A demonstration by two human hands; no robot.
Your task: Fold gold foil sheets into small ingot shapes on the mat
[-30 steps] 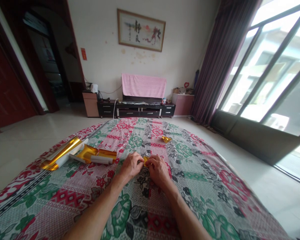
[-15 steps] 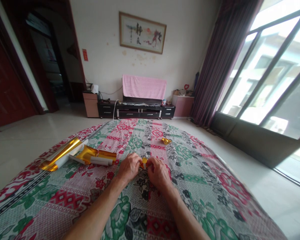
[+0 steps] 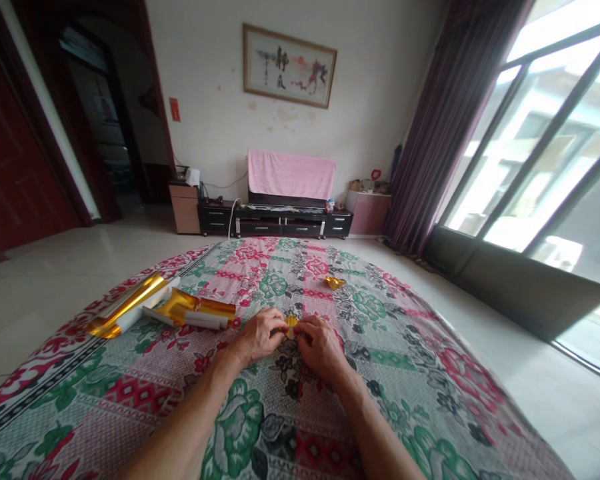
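Small gold foil piece point(image 3: 291, 326): as I look on, it sits between two bare hands, near the middle of the flowered cloth point(image 3: 237, 417).
Left hand point(image 3: 259, 335): fingertips pinched together on the piece's left side.
Right hand point(image 3: 321, 343): fingers clamped on its right side.
Folded gold foil shape point(image 3: 335, 283): alone beyond the right hand, toward the surface's far edge.
Curled gold foil sheets point(image 3: 177, 308): near the left edge, white backing showing.

Pale wall point(image 3: 380, 73), purple curtain point(image 3: 453, 120), bright window point(image 3: 555, 143).
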